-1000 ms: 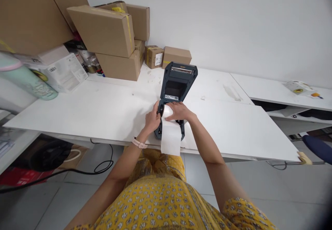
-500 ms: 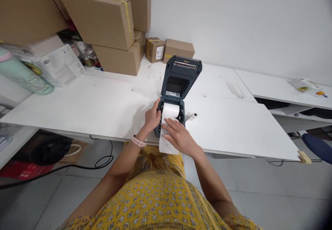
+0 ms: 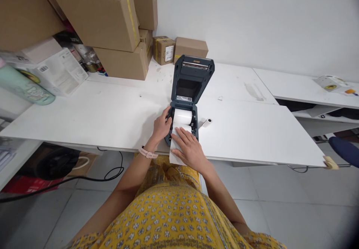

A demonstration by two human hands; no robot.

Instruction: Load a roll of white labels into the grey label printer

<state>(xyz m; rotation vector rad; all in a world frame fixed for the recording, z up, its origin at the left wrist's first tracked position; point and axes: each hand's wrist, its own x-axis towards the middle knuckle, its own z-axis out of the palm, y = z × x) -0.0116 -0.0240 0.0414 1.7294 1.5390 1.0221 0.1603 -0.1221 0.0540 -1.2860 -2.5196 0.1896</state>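
A dark label printer [image 3: 192,79] stands near the front edge of the table with its lid raised. Inside lies a white roll of label paper [image 3: 183,116], its loose strip [image 3: 176,156] running forward over the printer's front and past the table edge. My left hand [image 3: 162,126] grips the printer's left side, with the thumb at the rim near the roll. Over the strip, my right hand [image 3: 189,148] lies flat with its fingers stretched out, pressing on the paper and covering part of it. A small white roll [image 3: 207,122] lies on the table right of the printer.
Cardboard boxes [image 3: 117,62] are stacked at the back left, with two smaller ones [image 3: 191,48] by the wall behind the printer. A mint-green bottle [image 3: 29,86] and white box [image 3: 60,69] stand far left. A black cable [image 3: 92,180] hangs below the table [image 3: 252,129].
The whole view has shifted slightly, so the printer appears a little further left and up. Both hands keep nearly the same places on the printer and paper.
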